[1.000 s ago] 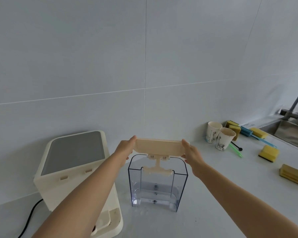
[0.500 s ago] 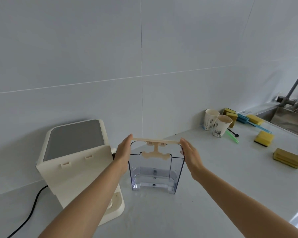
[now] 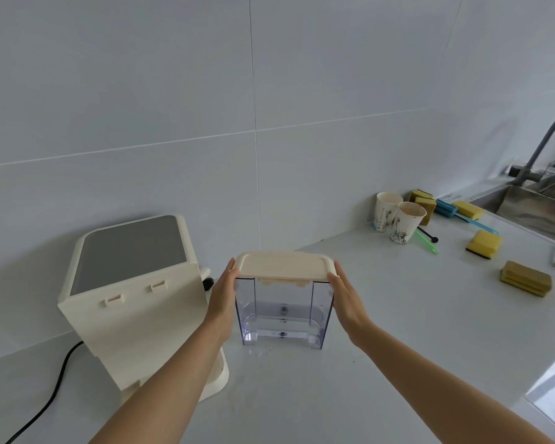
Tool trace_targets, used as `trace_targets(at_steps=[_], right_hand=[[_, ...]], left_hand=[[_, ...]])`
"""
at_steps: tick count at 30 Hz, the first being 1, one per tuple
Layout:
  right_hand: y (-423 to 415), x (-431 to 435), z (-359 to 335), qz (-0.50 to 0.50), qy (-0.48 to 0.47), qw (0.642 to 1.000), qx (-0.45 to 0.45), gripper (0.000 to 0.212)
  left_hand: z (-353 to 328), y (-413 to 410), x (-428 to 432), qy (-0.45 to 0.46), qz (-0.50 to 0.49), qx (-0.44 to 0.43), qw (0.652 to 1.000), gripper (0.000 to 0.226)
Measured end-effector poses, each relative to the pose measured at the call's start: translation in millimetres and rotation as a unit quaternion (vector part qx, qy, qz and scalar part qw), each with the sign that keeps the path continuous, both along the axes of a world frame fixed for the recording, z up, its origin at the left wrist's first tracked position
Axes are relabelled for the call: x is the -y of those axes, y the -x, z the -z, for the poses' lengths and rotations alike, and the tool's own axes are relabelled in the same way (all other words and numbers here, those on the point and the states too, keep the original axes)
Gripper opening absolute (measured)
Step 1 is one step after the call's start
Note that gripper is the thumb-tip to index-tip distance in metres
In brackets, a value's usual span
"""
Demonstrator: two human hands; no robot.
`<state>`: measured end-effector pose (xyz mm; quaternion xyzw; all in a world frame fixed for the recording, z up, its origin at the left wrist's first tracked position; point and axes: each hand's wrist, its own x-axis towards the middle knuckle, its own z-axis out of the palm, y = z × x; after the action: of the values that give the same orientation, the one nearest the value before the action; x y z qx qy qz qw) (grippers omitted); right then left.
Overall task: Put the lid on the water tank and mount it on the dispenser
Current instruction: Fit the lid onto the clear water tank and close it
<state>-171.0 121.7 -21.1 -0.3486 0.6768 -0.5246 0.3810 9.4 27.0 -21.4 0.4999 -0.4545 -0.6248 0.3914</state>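
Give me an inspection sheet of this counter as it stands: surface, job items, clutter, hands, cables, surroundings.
Surface: pale grey counter, a few small specks near the tank.
Job's things: cream lid sits on top of the clear water tank; the tank stands on the counter beside the cream dispenser, not mounted.
Clutter: two paper cups, several yellow sponges, blue brush, green stick.
Hands: left hand and right hand press flat on the tank's two sides, under the lid's ends.
Cables: black cord runs from the dispenser to the near-left edge.
Surroundings: tiled wall, steel sink and grey tap at far right.
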Motion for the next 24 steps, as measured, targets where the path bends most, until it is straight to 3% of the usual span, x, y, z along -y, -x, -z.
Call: trace_targets(at_steps=[9, 14, 19, 24], right_hand=[[1.3, 0.5, 3.8, -0.013, 0.009, 1.000, -0.007, 0.046], [14.0, 10.9, 1.7, 0.014, -0.015, 1.000, 0.017, 0.059], [30.4, 37.3, -18.5, 0.015, -0.021, 0.999, 0.022, 0.065], [30.6, 56.9, -30.9, -0.034, -0.054, 0.997, -0.035, 0.063]], left_hand=[[6.0, 1.4, -2.5, 0.009, -0.032, -0.006, 0.999, 0.043], [12.0, 3.3, -6.2, -0.018, -0.040, -0.007, 0.999, 0.041], [6.3, 10.7, -9.1, -0.150, -0.007, 0.021, 0.988, 0.069], [-0.8, 20.5, -6.5, -0.239, 0.005, 0.007, 0.971, 0.101]])
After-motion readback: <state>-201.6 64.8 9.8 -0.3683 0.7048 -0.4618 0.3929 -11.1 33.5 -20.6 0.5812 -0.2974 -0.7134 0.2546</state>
